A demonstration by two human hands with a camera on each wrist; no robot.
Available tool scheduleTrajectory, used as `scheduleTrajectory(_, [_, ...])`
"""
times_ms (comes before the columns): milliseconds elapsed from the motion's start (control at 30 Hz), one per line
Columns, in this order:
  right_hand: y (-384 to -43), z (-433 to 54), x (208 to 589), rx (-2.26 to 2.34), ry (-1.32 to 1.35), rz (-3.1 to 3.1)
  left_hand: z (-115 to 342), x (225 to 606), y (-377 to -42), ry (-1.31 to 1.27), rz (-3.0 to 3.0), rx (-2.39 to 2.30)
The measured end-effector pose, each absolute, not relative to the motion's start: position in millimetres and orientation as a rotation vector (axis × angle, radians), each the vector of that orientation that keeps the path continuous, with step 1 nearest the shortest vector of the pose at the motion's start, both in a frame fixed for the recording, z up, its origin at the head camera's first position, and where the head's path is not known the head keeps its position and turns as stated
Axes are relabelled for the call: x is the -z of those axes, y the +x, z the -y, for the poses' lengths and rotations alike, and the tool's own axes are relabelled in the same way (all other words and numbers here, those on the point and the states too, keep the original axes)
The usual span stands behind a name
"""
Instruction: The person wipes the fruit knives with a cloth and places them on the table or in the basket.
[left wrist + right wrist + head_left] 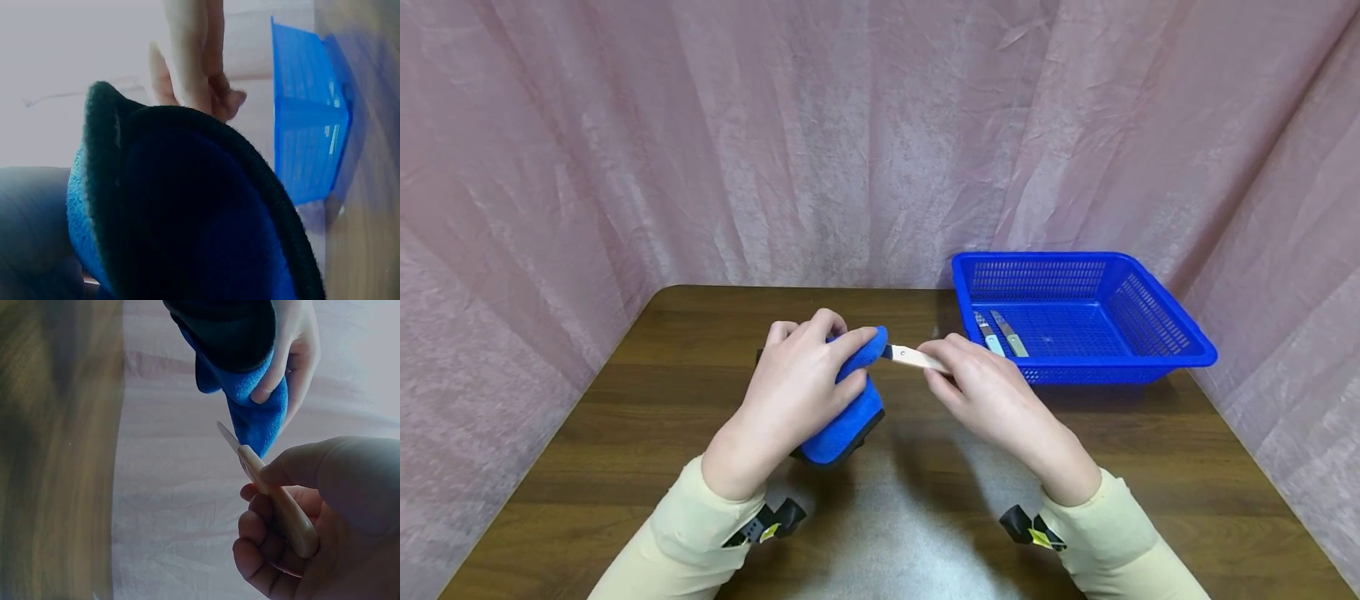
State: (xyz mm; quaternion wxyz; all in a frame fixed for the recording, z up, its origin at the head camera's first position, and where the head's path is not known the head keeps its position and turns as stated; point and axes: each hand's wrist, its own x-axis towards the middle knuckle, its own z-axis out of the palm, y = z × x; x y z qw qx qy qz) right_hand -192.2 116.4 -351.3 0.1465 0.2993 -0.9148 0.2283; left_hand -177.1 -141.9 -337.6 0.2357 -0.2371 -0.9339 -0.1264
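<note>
My left hand [797, 375] grips a folded blue cloth [850, 429] with a dark border, its fingers pinching one fold near the knife. The fold sits right at the base of the blade in the head view. My right hand [985, 387] holds the knife [913, 358] by its cream handle, thumb on one side and fingers curled round the other. In the right wrist view part of the blade [228, 436] shows beside the cloth [253, 422]. Much of the cloth's dark underside fills the left wrist view.
A blue plastic basket [1120, 362] stands at the right of the brown wooden table [662, 417]. Two small knives lie in it, one with a pale blue handle [995, 344], one with a pale green handle [1017, 345]. Pink curtains [850, 150] hang behind the table and at its sides.
</note>
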Motion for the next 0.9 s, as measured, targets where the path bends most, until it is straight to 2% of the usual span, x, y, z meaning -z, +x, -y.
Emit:
scheduleTrajectory(367, [-191, -116, 352, -0.669, 0.864, 2.632, 129, 343, -171, -0.728, 2.525, 0.311])
scheduleTrajectory(900, [-191, -116, 353, -0.662, 0.875, 2.624, 135, 344, -176, -0.699, 2.525, 0.277])
